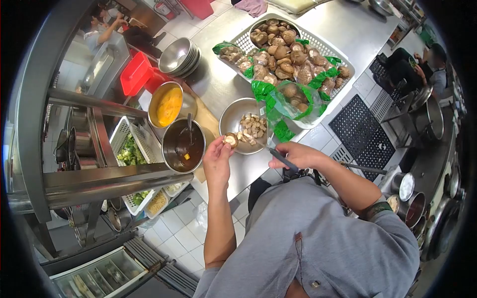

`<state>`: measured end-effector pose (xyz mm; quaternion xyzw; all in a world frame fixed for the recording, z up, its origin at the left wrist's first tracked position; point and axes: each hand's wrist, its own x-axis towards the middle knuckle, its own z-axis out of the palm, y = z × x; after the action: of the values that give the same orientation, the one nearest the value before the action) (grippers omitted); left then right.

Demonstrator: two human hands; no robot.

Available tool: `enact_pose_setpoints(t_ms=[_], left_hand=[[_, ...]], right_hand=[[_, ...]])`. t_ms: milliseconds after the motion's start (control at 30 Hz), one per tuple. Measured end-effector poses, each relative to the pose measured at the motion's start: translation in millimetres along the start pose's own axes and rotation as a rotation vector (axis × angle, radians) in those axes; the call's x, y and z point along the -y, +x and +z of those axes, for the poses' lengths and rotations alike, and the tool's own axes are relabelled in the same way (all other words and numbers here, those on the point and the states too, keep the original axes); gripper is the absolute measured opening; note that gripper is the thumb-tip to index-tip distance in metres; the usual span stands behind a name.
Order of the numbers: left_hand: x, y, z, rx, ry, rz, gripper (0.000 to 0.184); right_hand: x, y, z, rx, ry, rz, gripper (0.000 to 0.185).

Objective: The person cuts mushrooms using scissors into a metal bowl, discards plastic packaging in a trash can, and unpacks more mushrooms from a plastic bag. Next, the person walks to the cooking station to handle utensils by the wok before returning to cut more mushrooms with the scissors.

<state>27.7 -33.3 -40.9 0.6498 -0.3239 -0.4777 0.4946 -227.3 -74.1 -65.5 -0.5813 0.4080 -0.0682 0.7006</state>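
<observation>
A brown mushroom (231, 140) with its pale underside showing is pinched in my left hand (217, 156), at the left rim of a steel bowl (229, 117). Cut mushroom pieces (253, 127) lie in that bowl. My right hand (298, 155) is closed on the dark handle of a knife (283, 160), whose blade points toward the bowl. Beyond the bowl, a white perforated basket (346, 58) holds many whole mushrooms (280, 54), some in clear bags with green edges (264, 90).
Left of the bowl stand a pot of dark liquid (175, 150), a pot of yellow liquid (169, 106), stacked steel bowls (179, 55) and red containers (135, 74). Metal rails (109, 183) run at the left. People (437, 69) are at the far right and upper left.
</observation>
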Motion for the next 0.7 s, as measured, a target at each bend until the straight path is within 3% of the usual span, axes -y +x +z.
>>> enact_pose_setpoints(t_ms=[100,400,633,700], left_hand=[[-11,-8,5,0.04,-0.107,0.001,0.039],[-34,-20,15,0.105,-0.085,0.066,0.037],[-69,-4,33,0.137,-0.119,0.114,0.039],[-99,18,62,0.165,-0.157,0.222,0.041]], right_hand=[[6,-6,0,0.045,-0.187,-0.07,0.066],[18,-11,3,-0.06,-0.132,-0.147,0.062],[16,-60,-33,0.001,-0.114,-0.298,0.038],[18,-81,-46,-0.048,0.177,-0.271,0.038]])
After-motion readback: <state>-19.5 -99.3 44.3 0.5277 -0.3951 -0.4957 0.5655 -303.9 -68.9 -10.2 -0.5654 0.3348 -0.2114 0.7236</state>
